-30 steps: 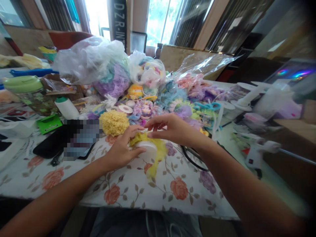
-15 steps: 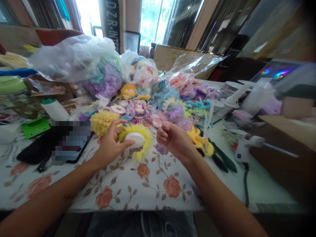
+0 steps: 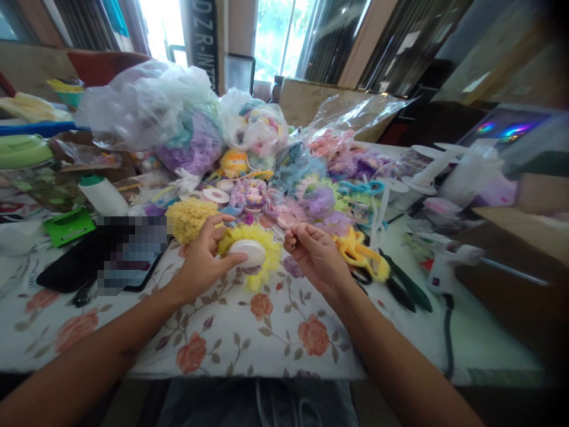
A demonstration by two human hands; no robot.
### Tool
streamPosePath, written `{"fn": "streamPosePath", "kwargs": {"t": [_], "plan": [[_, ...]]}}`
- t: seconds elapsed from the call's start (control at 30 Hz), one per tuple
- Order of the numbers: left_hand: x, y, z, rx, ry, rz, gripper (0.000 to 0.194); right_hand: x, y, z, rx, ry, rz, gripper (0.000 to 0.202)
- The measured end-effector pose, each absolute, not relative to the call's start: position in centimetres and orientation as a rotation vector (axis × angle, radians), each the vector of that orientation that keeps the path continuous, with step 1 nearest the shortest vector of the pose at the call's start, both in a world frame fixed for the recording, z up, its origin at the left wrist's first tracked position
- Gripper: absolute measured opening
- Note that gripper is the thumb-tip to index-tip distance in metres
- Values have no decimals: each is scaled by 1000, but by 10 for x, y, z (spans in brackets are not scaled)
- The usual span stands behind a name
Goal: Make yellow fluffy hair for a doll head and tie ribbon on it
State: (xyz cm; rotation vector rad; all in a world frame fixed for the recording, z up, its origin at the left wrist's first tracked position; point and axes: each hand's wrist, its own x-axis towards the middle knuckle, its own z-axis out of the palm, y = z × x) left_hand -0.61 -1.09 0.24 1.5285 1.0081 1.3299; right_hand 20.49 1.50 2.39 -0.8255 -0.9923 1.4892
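Left of the left hand lies a phone, its screen blurred beyond reading, while far beyond that hand a dark upright sign reads "DZR-INTE", the rest hidden. The left hand grips the rim of a white disc edged with yellow ruffle, between the two hands, the disc's face plain of lettering; the right hand is closed, fingertips pinched, whether on something thin I cannot tell.
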Motion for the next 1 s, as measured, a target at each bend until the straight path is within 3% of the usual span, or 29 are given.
{"fn": "streamPosePath", "kwargs": {"t": [0.17, 0.37, 0.57, 0.73, 1.0], "plan": [[-5, -11, 1, 1534, 1003, 1327, 61, 206, 13, 27, -866, -1072, 1350, 30], [-6, -10, -2, 1586, 995, 1351, 58, 206, 12, 26, -841, -1161, 1300, 47], [-7, -10, -5, 1712, 1051, 1405, 56, 207, 10, 22, -888, -1148, 1323, 23], [-8, -10, -2, 1714, 1085, 1494, 55, 210, 9, 25, -875, -1159, 1324, 18], [-9, 0, 10, 1031, 919, 1469, 60, 206, 7, 27, -746, -1025, 1450, 40]]}}
